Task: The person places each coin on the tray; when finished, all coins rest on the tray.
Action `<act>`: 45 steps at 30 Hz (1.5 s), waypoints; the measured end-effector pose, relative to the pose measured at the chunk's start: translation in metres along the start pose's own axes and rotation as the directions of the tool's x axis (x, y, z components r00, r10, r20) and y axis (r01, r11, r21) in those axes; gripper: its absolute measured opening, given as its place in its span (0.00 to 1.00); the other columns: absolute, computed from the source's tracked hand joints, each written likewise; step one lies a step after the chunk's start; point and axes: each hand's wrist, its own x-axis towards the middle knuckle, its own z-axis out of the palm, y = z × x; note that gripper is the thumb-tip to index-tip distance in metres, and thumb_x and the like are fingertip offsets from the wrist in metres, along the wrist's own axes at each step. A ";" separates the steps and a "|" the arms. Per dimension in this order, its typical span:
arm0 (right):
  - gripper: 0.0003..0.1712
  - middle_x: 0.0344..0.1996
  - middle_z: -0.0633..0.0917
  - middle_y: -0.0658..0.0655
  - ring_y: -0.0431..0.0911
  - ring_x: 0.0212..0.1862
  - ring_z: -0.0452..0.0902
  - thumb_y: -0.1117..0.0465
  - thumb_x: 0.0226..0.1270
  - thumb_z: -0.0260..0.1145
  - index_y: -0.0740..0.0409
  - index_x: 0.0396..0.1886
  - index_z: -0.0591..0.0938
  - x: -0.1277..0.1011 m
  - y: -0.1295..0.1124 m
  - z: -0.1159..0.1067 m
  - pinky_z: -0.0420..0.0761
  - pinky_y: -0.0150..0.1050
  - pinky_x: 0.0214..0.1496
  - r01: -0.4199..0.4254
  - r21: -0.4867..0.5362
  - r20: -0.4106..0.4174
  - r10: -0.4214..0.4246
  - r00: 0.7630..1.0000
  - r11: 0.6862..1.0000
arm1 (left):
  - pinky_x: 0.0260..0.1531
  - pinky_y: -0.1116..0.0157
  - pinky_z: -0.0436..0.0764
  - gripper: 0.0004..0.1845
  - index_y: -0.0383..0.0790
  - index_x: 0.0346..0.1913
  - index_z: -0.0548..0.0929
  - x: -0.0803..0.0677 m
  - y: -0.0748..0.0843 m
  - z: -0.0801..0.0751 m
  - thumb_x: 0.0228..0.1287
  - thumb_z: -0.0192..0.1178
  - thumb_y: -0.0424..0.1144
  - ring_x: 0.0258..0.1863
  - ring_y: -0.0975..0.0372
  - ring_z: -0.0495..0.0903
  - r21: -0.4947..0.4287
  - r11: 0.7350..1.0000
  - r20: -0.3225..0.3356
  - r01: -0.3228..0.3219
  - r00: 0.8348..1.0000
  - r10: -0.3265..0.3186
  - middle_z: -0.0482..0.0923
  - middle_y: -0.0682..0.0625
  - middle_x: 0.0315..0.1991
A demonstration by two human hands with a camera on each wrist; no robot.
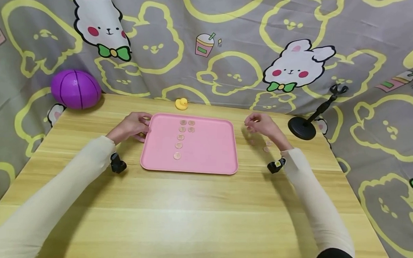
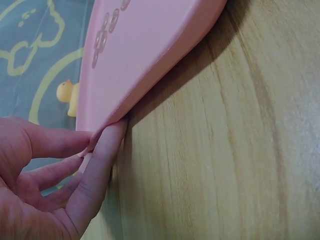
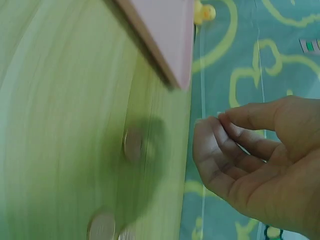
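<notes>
A pink tray [image 1: 209,152] lies flat on the wooden table [image 1: 190,212], with several coins [image 1: 180,137] in a column at its middle. My left hand [image 1: 133,125] rests at the tray's left rim [image 2: 100,117]; its straight fingers [image 2: 102,160] touch the rim's edge. My right hand [image 1: 261,125] hovers just right of the tray, fingers [image 3: 220,150] loosely bent, nothing between them and the thumb. A few loose coins [image 1: 267,144] lie on the table below that hand; two of these coins [image 3: 133,145] show blurred in the right wrist view.
A purple ball [image 1: 76,89] sits at the back left corner. A small yellow duck [image 1: 181,103] stands behind the tray. A black stand [image 1: 305,126] with a tilted arm is at the back right. Patterned cloth [image 1: 230,31] walls in the table.
</notes>
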 end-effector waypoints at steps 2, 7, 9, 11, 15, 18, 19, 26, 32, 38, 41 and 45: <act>0.12 0.43 0.85 0.70 0.46 0.35 0.84 0.67 0.80 0.59 0.74 0.51 0.81 -0.003 0.006 -0.007 0.88 0.33 0.38 0.024 -0.023 0.015 -0.024 1.000 0.999 | 0.34 0.62 0.92 0.37 0.28 0.80 0.58 0.000 0.000 -0.001 0.70 0.55 0.23 0.38 0.57 0.82 0.002 1.000 0.001 -0.001 1.000 0.001 0.70 0.31 0.61; 0.13 0.46 0.84 0.74 0.48 0.35 0.83 0.68 0.78 0.61 0.75 0.53 0.82 -0.008 0.024 -0.017 0.86 0.33 0.37 0.092 -0.067 0.071 -0.087 0.994 0.993 | 0.36 0.62 0.93 0.37 0.28 0.80 0.57 0.001 0.000 -0.001 0.70 0.55 0.24 0.40 0.56 0.82 0.014 1.000 0.000 0.005 1.000 -0.005 0.69 0.30 0.62; 0.13 0.48 0.84 0.75 0.49 0.37 0.84 0.69 0.78 0.62 0.75 0.53 0.82 -0.010 0.031 -0.019 0.87 0.34 0.39 0.099 -0.071 0.082 -0.093 0.992 0.993 | 0.36 0.62 0.93 0.37 0.28 0.80 0.57 0.001 0.000 -0.001 0.71 0.55 0.24 0.40 0.57 0.82 0.016 1.000 0.001 0.002 1.000 -0.002 0.69 0.30 0.63; 0.13 0.49 0.84 0.75 0.50 0.39 0.85 0.68 0.78 0.62 0.76 0.54 0.81 -0.011 0.037 -0.020 0.88 0.35 0.42 0.094 -0.062 0.091 -0.088 0.992 0.994 | 0.36 0.62 0.93 0.37 0.27 0.80 0.57 0.001 0.000 -0.001 0.71 0.55 0.24 0.39 0.57 0.82 0.014 1.000 0.002 -0.002 1.000 0.002 0.69 0.30 0.63; 0.14 0.50 0.84 0.73 0.47 0.42 0.84 0.68 0.78 0.63 0.74 0.56 0.81 -0.015 0.048 -0.022 0.87 0.32 0.45 0.078 -0.045 0.113 -0.073 0.991 0.996 | 0.36 0.63 0.93 0.36 0.27 0.80 0.57 0.003 0.000 0.000 0.71 0.55 0.25 0.40 0.57 0.82 0.011 1.000 0.007 -0.004 1.000 0.004 0.69 0.29 0.64; 0.15 0.50 0.84 0.72 0.44 0.43 0.83 0.68 0.77 0.64 0.73 0.57 0.81 -0.017 0.053 -0.022 0.84 0.29 0.44 0.075 -0.041 0.132 -0.069 0.989 0.996 | 0.36 0.63 0.93 0.36 0.27 0.80 0.57 0.005 0.000 0.000 0.71 0.55 0.25 0.40 0.58 0.82 0.008 1.000 0.009 -0.002 1.000 0.002 0.68 0.29 0.65; 0.15 0.50 0.84 0.71 0.43 0.43 0.82 0.68 0.76 0.65 0.74 0.57 0.81 -0.017 0.054 -0.021 0.83 0.28 0.44 0.080 -0.042 0.138 -0.074 0.988 0.996 | 0.36 0.63 0.93 0.36 0.27 0.80 0.57 0.005 -0.001 -0.001 0.72 0.55 0.25 0.40 0.58 0.82 0.007 1.000 0.010 -0.002 1.000 0.002 0.68 0.29 0.65; 0.18 0.46 0.82 0.67 0.44 0.42 0.75 0.62 0.72 0.72 0.70 0.55 0.81 -0.018 0.062 -0.014 0.77 0.27 0.39 0.110 -0.059 0.170 -0.098 0.980 0.992 | 0.36 0.62 0.93 0.37 0.26 0.80 0.56 0.002 -0.002 -0.003 0.71 0.55 0.24 0.39 0.58 0.83 0.001 1.000 0.012 -0.021 1.000 0.021 0.68 0.28 0.64; 0.15 0.41 0.77 0.61 0.45 0.35 0.67 0.61 0.75 0.69 0.68 0.52 0.80 -0.019 0.070 -0.004 0.69 0.30 0.26 0.127 -0.025 0.168 -0.121 0.978 0.992 | 0.35 0.63 0.93 0.37 0.26 0.80 0.57 0.001 -0.003 -0.003 0.71 0.55 0.25 0.38 0.59 0.83 0.011 1.000 0.009 -0.022 1.000 0.022 0.67 0.29 0.64; 0.11 0.39 0.77 0.65 0.44 0.30 0.66 0.65 0.76 0.67 0.69 0.49 0.80 -0.020 0.071 0.002 0.68 0.30 0.24 0.183 -0.027 0.172 -0.175 0.969 0.983 | 0.34 0.64 0.93 0.37 0.26 0.80 0.56 0.000 -0.005 -0.003 0.71 0.56 0.25 0.36 0.61 0.82 0.016 1.000 0.016 -0.026 1.000 0.026 0.68 0.29 0.63; 0.10 0.39 0.79 0.66 0.44 0.31 0.68 0.66 0.75 0.68 0.69 0.47 0.80 -0.020 0.069 0.002 0.70 0.30 0.26 0.213 -0.057 0.165 -0.201 0.965 0.975 | 0.33 0.63 0.93 0.37 0.25 0.80 0.55 -0.002 -0.006 -0.003 0.72 0.55 0.25 0.36 0.61 0.82 0.020 1.000 0.013 -0.022 1.000 0.022 0.68 0.28 0.64; 0.07 0.36 0.82 0.65 0.45 0.34 0.73 0.68 0.72 0.70 0.68 0.41 0.81 -0.023 0.062 0.000 0.73 0.28 0.31 0.236 -0.137 0.104 -0.223 0.969 0.962 | 0.35 0.64 0.93 0.38 0.27 0.81 0.55 0.001 -0.004 0.002 0.72 0.56 0.26 0.36 0.60 0.83 -0.002 1.000 0.021 -0.023 1.000 0.023 0.67 0.29 0.64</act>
